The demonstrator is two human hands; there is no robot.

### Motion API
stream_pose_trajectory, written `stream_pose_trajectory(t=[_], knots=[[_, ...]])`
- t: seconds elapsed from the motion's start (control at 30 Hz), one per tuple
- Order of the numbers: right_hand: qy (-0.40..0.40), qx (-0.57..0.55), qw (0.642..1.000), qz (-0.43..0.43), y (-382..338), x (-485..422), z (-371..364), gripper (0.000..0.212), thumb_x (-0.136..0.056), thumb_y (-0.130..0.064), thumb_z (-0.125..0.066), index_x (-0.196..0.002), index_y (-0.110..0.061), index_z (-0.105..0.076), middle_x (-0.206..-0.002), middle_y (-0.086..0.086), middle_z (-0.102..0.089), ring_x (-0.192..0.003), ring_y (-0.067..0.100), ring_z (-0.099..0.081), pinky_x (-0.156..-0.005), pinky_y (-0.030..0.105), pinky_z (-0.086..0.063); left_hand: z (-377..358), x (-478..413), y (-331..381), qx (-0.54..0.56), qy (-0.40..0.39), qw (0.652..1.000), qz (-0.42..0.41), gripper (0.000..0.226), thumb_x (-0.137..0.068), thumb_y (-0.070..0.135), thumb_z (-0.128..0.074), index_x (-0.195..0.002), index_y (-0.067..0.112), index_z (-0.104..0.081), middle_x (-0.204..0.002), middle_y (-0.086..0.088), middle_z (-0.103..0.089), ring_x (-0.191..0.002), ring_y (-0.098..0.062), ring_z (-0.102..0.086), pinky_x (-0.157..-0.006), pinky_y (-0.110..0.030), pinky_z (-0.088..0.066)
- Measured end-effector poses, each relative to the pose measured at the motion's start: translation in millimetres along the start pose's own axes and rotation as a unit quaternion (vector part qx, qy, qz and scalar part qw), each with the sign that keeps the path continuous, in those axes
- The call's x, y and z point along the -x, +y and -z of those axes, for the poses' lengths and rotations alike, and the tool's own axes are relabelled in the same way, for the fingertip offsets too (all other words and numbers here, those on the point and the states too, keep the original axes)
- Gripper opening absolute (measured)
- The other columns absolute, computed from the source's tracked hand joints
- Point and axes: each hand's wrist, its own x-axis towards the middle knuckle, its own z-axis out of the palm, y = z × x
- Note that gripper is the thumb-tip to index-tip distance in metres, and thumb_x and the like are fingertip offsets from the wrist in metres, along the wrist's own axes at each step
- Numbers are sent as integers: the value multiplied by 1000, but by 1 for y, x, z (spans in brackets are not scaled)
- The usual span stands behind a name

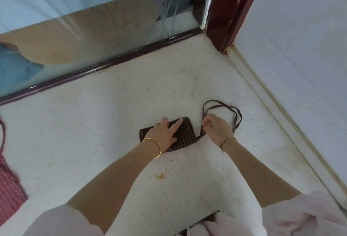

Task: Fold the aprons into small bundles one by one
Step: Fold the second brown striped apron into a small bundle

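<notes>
The worktop before me is white speckled stone. A folded brown striped apron lies right of centre, its straps looped alongside. A red striped apron lies at the left edge.

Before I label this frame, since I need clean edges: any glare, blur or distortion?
Head view: soft even light; reflections on the glass pane; wide-angle lens bends the dark rail; brown apron, left hand and right hand pinching the strap look sharp.
</notes>
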Motion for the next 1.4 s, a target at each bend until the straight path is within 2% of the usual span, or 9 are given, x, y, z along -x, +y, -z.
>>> stream_pose_trajectory(t=[0.13,0.27,0.4,0.6,0.87,1.03,1.2,1.33,1.4], knots=[[-43,270,956,110,8,19,-8,20,-86,-19,-49,-102,-23,-60,-101,-3,-57,-97,19,-50,-78,29,-40,6,-6,-5,28,6,1000,-12,60,-102,22,-34,-150,36,-1,-120,-11,-32,-75,-15,-42,-71,-26,-40],[12,334,935,119,15,27,-6,13,-93,-17,-44,-100,-16,-55,-92,1,-53,-81,20,-54,-65,26,-34,11,-11,-9,60,-11,998,-11,63,-99,17,-42,-149,37,-11,-122,-10,-32,-71,-12,-43,-68,-23,-39],[70,283,953,82,11,35,0,3,-92,-14,-44,-92,-16,-43,-83,2,-49,-54,18,-41,-46,23,-29,24,-15,-11,102,-46,994,10,54,-100,15,-39,-149,29,-19,-122,-12,-38,-85,-21,-51,-77,-29,-50],[134,232,963,36,11,36,-3,15,-99,-21,-36,-101,-16,-50,-73,2,-58,-56,17,-48,-51,25,-37,29,-14,-4,168,-64,981,74,40,-89,16,-62,-122,10,-41,-99,-12,-53,-74,-27,-67,-66,-35,-58],[168,-6,985,-35,13,34,-4,14,-96,-22,-43,-103,-23,-55,-68,-3,-59,-61,17,-60,-57,29,-47,27,-18,6,-52,-40,991,118,57,-82,43,-67,-125,10,-47,-121,-10,-51,-114,-28,-48,-94,-39,-41],[95,-213,971,-46,9,33,-12,32,-94,-22,-47,-126,-19,-51,-91,-1,-60,-80,20,-65,-75,36,-56,22,-9,6,94,-73,983,138,58,-78,37,-73,-119,7,-45,-98,-5,-52,-90,-21,-54,-74,-29,-46],[59,-307,949,-43,0,38,-13,71,-92,-18,-55,-149,-22,-13,-92,-2,-59,-81,16,-63,-71,29,-54,18,13,7,313,-119,936,110,58,-82,25,-71,-132,10,-44,-127,-7,-53,-113,-24,-52,-93,-30,-44],[17,-370,929,-24,-8,38,-4,60,-88,1,-49,-140,-25,-34,-111,1,-65,-91,13,-58,-70,22,-45,21,35,21,487,-53,863,128,49,-81,14,-71,-124,11,-47,-113,-6,-58,-93,-19,-58,-78,-26,-48],[-7,-391,920,17,-18,38,1,64,-84,13,-40,-133,-27,-44,-113,-1,-64,-88,9,-57,-70,19,-42,26,41,28,492,-4,861,129,42,-81,13,-70,-117,12,-49,-106,-6,-60,-91,-21,-60,-81,-32,-51]])
